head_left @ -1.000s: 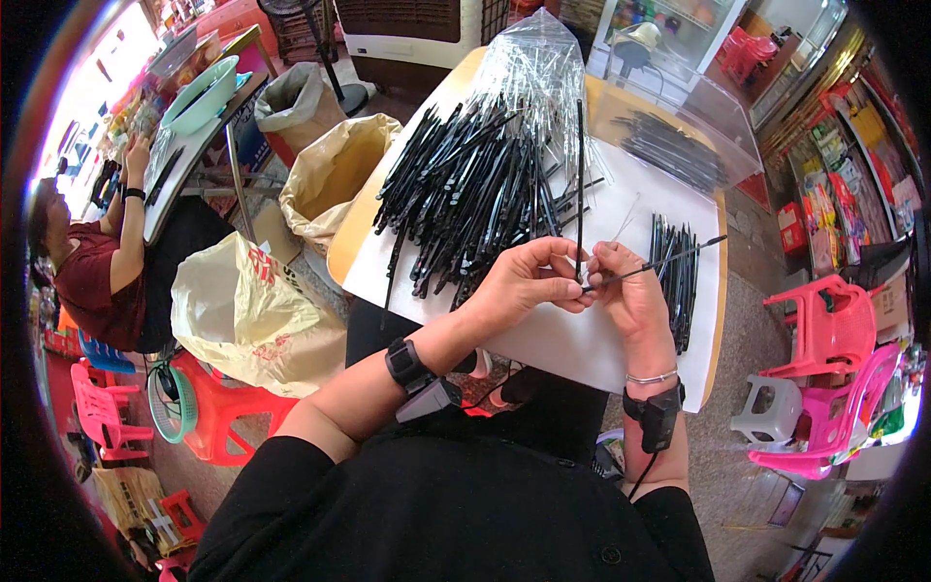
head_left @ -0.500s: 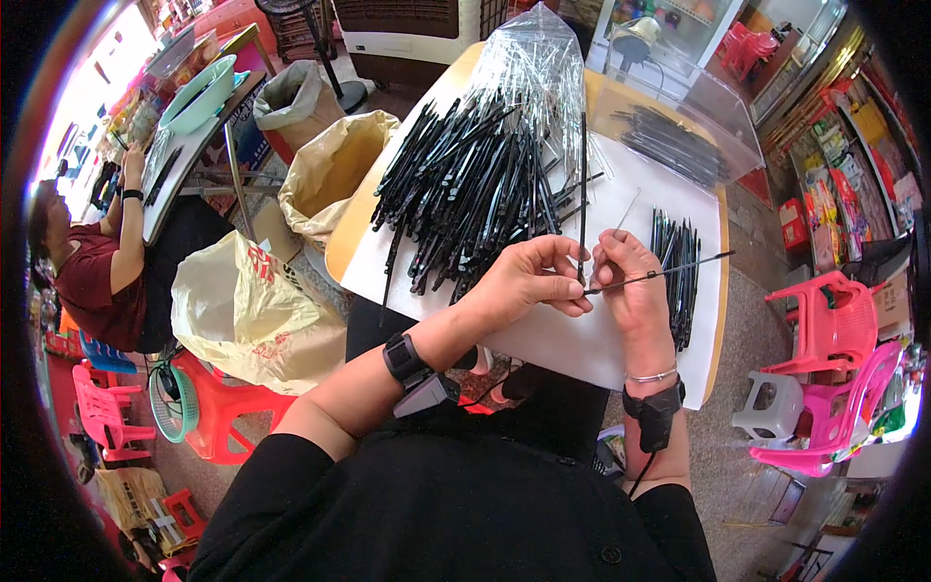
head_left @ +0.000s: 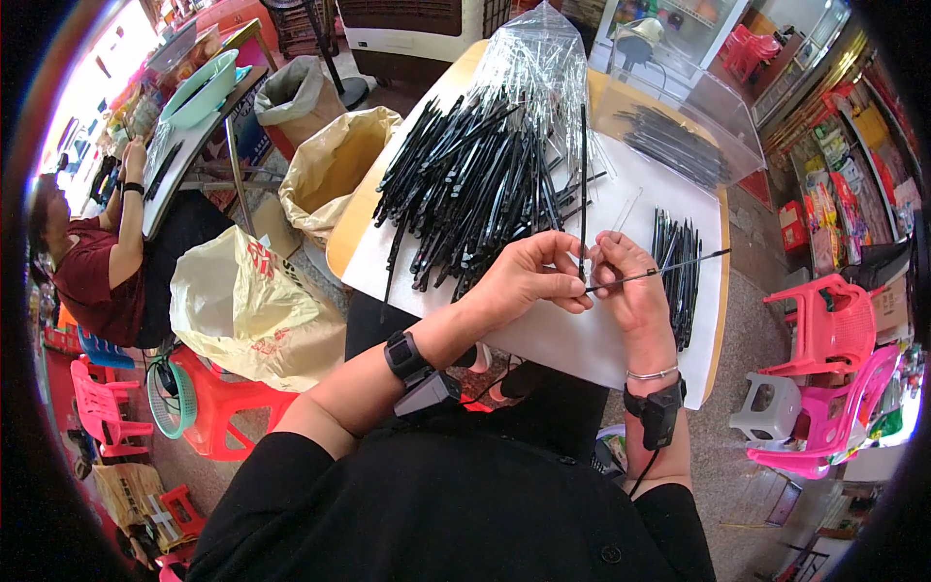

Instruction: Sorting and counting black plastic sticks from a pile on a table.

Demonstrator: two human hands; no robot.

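Observation:
My left hand (head_left: 533, 276) is closed, thumb and fingers pinching a thin black strip (head_left: 583, 165) that stands upright. Facing it, my right hand (head_left: 628, 281) is closed too, its thumb and fingertips round a fine wire-like piece (head_left: 630, 208) that points away from me. A second black strip (head_left: 693, 260) slants across the right fingers; its near end meets the left thumb. Whether the two strips are joined there I cannot tell. Beyond the left hand lies a large heap of glossy black strips (head_left: 465, 184). Beside the right hand is a smaller, neater pile of strips (head_left: 679, 272).
Clear plastic packaging (head_left: 533, 58) with thin pieces lies at the table's (head_left: 335, 254) far end. A transparent box (head_left: 737, 131) holds more strips. Open sacks (head_left: 339, 160) stand at the left, where another person (head_left: 107, 267) sits working. Pink chairs (head_left: 824, 320) stand at the right.
The fine wire-like piece at my right fingertips has shifted slightly and now shows as a double line. Both hands stay almost in place. The other person's hands have moved a little.

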